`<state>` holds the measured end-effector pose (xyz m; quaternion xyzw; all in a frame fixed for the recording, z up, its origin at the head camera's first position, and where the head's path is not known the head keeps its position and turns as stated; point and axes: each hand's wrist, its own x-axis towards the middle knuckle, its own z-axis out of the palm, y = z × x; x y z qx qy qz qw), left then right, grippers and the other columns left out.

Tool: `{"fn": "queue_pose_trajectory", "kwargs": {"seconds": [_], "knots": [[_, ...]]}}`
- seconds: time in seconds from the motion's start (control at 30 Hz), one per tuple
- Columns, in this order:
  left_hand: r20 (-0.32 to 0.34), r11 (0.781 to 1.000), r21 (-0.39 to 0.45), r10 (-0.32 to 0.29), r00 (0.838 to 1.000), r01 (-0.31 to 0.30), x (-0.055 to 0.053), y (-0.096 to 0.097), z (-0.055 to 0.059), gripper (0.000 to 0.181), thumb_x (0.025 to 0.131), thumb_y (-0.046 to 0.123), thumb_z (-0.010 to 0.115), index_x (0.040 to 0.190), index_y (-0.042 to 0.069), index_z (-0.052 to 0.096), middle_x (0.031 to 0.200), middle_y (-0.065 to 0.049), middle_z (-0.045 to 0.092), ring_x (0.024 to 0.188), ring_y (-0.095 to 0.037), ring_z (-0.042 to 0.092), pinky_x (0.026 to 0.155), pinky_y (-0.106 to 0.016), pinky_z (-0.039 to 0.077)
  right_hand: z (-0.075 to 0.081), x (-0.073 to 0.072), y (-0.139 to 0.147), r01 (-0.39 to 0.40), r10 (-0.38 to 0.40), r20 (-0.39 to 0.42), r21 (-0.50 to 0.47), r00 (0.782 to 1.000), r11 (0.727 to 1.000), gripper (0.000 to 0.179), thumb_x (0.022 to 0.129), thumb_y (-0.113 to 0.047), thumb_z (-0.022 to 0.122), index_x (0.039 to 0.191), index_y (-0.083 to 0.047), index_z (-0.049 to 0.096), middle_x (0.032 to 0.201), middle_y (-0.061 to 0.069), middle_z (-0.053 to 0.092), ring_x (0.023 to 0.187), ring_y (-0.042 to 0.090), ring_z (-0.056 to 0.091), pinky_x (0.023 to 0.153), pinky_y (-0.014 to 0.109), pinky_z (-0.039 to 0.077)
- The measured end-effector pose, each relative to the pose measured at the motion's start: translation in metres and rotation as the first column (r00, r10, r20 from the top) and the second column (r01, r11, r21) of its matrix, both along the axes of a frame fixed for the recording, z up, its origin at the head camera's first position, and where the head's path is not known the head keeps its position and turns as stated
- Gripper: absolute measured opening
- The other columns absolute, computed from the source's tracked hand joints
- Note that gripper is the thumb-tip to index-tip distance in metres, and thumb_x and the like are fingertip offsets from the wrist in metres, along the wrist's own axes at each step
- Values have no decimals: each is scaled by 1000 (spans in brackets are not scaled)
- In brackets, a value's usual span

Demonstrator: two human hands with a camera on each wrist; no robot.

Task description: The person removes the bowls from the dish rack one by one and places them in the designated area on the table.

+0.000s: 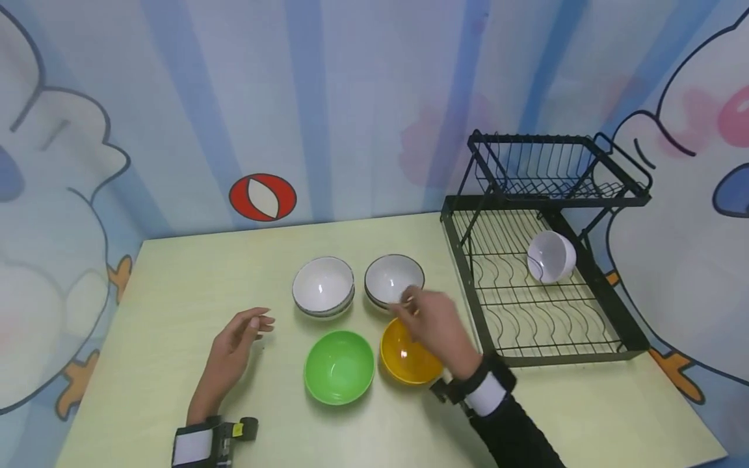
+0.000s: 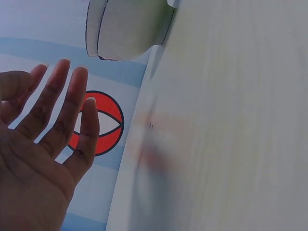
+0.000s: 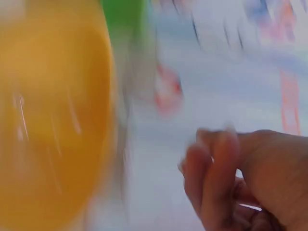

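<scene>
In the head view my right hand (image 1: 437, 325) hovers above the yellow bowl (image 1: 404, 361), its fingers loosely bent and nothing in them. The right wrist view is blurred, with that hand (image 3: 245, 178) beside the bowl's rim. My left hand (image 1: 231, 351) is over the table left of the bowls, fingers apart and slightly bent, holding nothing. A green bowl (image 1: 339, 368) sits left of the yellow one. Behind these stand two groups of white bowls with dark rims, a left stack (image 1: 323, 286) and a right one (image 1: 392, 276), partly covered by my right fingers.
On the right stands a black two-tier dish rack (image 1: 506, 361). A small white bowl (image 1: 550, 257) leans on its side in the lower tier. The pale table (image 1: 193, 279) meets a patterned blue backdrop (image 1: 363, 130) at its back edge.
</scene>
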<state>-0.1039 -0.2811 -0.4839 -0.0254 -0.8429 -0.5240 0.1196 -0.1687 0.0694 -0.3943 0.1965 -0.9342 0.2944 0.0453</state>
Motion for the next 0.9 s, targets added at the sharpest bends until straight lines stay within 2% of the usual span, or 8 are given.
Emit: {"fn": "queue_pose_trajectory", "kwargs": {"seconds": [0.07,0.17,0.3,0.37,0.47,0.7,0.8,0.9], "knots": [[-1,1000,5,-2,1000,2,-1,1,0,34,109,24,39,134,9,56,118,-12,70,101,10,62,88,-15,54,14,-20,39,165,-163,-134,3,977,986,25,95,-24,68,102,0,66,83,15,70,63,23,64,52,32,54],[-9,1000,-4,10,1000,-10,-2,1,0,34,109,25,39,134,9,56,117,-11,70,100,10,62,87,-14,53,27,-53,105,444,-428,-249,10,869,896,40,95,-19,65,120,10,56,110,32,62,89,46,63,64,55,57],[-9,1000,-13,17,1000,-17,-2,1,0,34,109,26,40,133,9,56,116,-10,70,99,10,62,86,-17,55,31,-87,177,688,-672,-149,134,726,713,67,95,-21,60,143,15,30,141,44,31,119,62,45,85,71,50],[-1,1000,-13,19,1000,-19,-2,1,-1,34,109,26,40,133,9,57,117,-10,71,99,11,62,86,-18,55,26,-98,202,708,-713,-77,231,697,667,73,95,-22,58,147,14,22,147,45,21,124,64,40,89,72,48],[17,1000,-17,21,1000,-21,0,0,-3,34,109,27,40,133,10,57,117,-10,71,98,11,62,86,-19,56,15,-107,223,662,-705,37,310,709,682,76,95,-22,57,152,7,16,148,47,17,121,67,40,90,72,47],[24,999,-16,36,999,-36,2,0,-3,34,108,28,41,133,10,57,116,-10,71,98,11,62,86,-21,56,-6,-119,234,500,-541,113,264,833,825,64,92,-6,51,149,10,24,129,52,38,112,67,47,86,73,49],[16,999,-23,38,999,-38,2,-1,-1,35,108,28,40,133,10,57,116,-9,71,98,10,62,86,-21,56,-11,-124,234,496,-528,68,260,847,829,65,91,0,50,151,8,25,127,51,43,114,66,47,86,73,48],[14,999,-28,43,999,-43,1,-2,2,35,108,29,40,133,10,57,117,-9,71,99,11,61,87,-21,56,-16,-127,231,546,-550,-57,247,833,801,60,92,5,48,150,4,32,123,49,48,106,65,52,79,71,51]]}}
